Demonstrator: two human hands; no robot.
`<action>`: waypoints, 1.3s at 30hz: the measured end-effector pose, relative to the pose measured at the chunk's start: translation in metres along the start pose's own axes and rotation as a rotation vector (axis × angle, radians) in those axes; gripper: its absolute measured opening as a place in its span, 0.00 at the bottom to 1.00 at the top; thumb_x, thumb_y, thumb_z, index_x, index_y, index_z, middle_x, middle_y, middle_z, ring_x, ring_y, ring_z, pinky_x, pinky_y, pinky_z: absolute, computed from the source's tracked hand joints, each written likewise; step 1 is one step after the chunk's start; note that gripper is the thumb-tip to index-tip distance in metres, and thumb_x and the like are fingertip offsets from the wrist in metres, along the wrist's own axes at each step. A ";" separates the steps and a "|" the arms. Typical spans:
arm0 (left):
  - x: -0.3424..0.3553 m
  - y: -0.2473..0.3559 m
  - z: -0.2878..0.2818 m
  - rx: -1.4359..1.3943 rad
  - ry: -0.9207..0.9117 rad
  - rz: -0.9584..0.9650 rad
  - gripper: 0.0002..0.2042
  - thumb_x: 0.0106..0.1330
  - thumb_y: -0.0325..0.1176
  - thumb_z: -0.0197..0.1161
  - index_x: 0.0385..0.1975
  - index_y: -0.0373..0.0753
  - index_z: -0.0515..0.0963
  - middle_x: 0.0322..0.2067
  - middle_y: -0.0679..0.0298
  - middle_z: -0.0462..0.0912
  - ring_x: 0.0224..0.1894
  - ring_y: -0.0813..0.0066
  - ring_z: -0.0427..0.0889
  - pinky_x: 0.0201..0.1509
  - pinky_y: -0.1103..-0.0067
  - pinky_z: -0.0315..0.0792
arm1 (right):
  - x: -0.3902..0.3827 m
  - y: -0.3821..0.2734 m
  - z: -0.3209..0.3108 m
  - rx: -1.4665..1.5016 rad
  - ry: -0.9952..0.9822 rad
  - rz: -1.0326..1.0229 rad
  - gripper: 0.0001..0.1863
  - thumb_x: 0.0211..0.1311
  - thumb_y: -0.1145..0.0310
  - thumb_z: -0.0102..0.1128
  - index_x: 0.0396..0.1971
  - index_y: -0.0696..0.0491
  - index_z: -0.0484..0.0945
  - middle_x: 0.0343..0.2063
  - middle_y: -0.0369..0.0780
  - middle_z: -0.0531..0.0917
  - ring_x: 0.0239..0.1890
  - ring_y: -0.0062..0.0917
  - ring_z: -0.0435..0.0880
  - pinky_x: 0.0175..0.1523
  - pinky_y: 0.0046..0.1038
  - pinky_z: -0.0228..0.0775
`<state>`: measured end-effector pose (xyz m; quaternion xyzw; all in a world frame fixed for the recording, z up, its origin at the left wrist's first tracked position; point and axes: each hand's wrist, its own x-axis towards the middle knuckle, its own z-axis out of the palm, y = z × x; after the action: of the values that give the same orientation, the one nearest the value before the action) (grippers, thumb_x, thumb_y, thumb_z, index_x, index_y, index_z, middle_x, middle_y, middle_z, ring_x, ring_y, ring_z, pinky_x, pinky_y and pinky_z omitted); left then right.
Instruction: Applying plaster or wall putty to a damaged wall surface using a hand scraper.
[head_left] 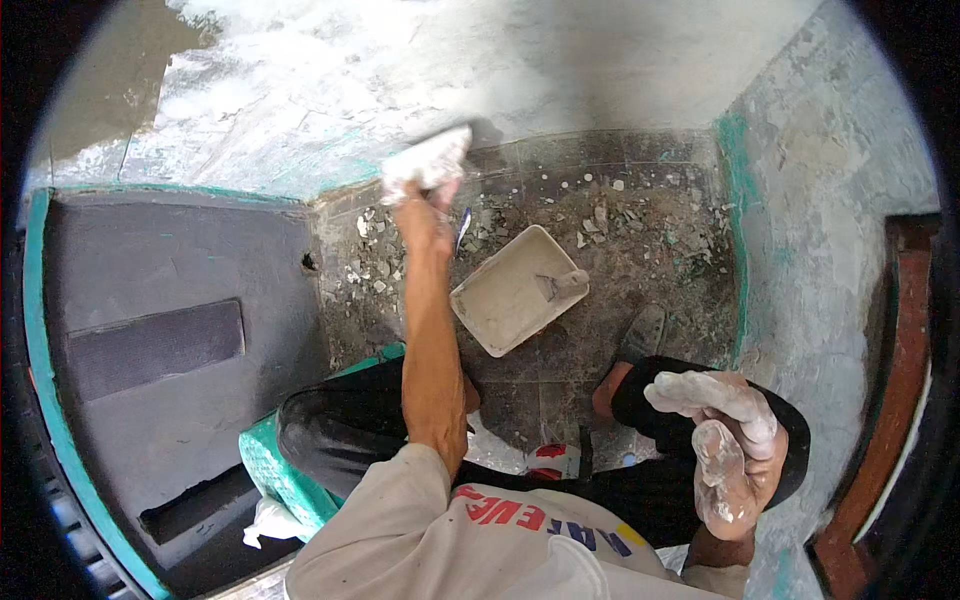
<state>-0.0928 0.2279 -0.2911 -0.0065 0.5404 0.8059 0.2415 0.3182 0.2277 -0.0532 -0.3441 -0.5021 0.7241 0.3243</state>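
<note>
My left hand point(428, 205), at eleven o'clock, pinches a blurred, white-smeared flat piece point(432, 162) close by the whitened wall point(330, 90), contact unclear; I'd judge a shallow angle and even pressure best. My whitened right hand point(735, 440), at four o'clock, is half-curled with thumb apart, seemingly empty, while the tray point(495, 300) sits handily near the dial's centre.
</note>
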 end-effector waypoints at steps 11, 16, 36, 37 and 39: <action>0.108 -0.109 -0.024 -0.014 0.054 -0.215 0.17 0.78 0.27 0.44 0.59 0.21 0.64 0.52 0.44 0.77 0.46 0.47 0.85 0.43 0.60 0.91 | 0.015 0.021 0.011 -0.116 0.124 -0.022 0.20 0.71 0.65 0.57 0.51 0.68 0.76 0.44 0.55 0.84 0.45 0.40 0.87 0.54 0.39 0.80; 0.110 -0.078 0.004 -0.018 -0.018 -0.150 0.18 0.80 0.29 0.40 0.55 0.14 0.64 0.48 0.38 0.77 0.38 0.47 0.87 0.37 0.66 0.92 | 0.018 0.019 0.012 -0.109 0.127 0.030 0.20 0.70 0.64 0.61 0.51 0.67 0.77 0.47 0.56 0.83 0.50 0.42 0.86 0.57 0.44 0.79; -0.107 0.086 0.081 -0.125 -0.323 0.067 0.15 0.77 0.30 0.53 0.54 0.23 0.71 0.45 0.48 0.82 0.38 0.66 0.89 0.40 0.81 0.89 | 0.006 0.007 0.007 -0.032 0.008 -0.127 0.17 0.73 0.75 0.54 0.58 0.66 0.76 0.50 0.51 0.83 0.54 0.37 0.85 0.60 0.35 0.76; -0.121 0.081 0.084 -0.146 -0.344 0.059 0.15 0.77 0.30 0.53 0.54 0.23 0.71 0.45 0.48 0.82 0.38 0.66 0.89 0.40 0.81 0.89 | 0.006 0.005 0.008 -0.037 0.018 -0.079 0.18 0.74 0.73 0.54 0.59 0.65 0.76 0.50 0.51 0.83 0.54 0.35 0.85 0.60 0.33 0.76; -0.139 0.075 0.075 -0.287 -0.338 -0.075 0.11 0.77 0.32 0.58 0.46 0.27 0.75 0.41 0.48 0.85 0.36 0.61 0.90 0.40 0.74 0.89 | 0.010 0.008 0.018 -0.072 -0.002 -0.007 0.21 0.76 0.68 0.55 0.62 0.63 0.73 0.52 0.49 0.83 0.54 0.32 0.84 0.60 0.30 0.75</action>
<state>0.0190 0.2176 -0.1570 0.0741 0.3713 0.8547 0.3551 0.2970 0.2244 -0.0583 -0.3531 -0.5293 0.7048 0.3137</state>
